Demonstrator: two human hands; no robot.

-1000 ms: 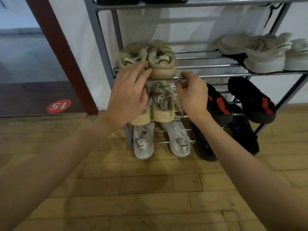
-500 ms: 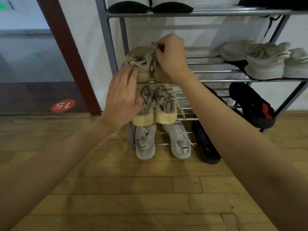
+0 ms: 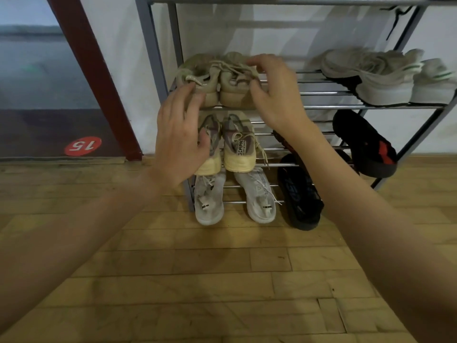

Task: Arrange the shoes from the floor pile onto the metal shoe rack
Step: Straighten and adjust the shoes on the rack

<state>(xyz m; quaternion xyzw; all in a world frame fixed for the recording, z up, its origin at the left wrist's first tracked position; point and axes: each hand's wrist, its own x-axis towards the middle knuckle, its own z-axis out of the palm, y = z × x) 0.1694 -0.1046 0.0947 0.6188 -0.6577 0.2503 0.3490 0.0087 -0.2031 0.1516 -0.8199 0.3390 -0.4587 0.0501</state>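
I'm squaring the olive pair (image 3: 217, 80) at the rack's (image 3: 371, 107) left end: right hand (image 3: 274, 92) cupping one shoe, left hand (image 3: 180, 142) spread against the other; next, let go.

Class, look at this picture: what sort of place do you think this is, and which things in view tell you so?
Probably an entrance area or hallway of a building. A metal shoe rack full of shoes stands against a white wall, on a wooden floor, beside a dark red door frame with a round red "15" marker at its foot.

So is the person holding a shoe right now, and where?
The right hand grips the right beige sneaker at its heel and laces. The left hand only touches the left beige sneaker with straight fingers.
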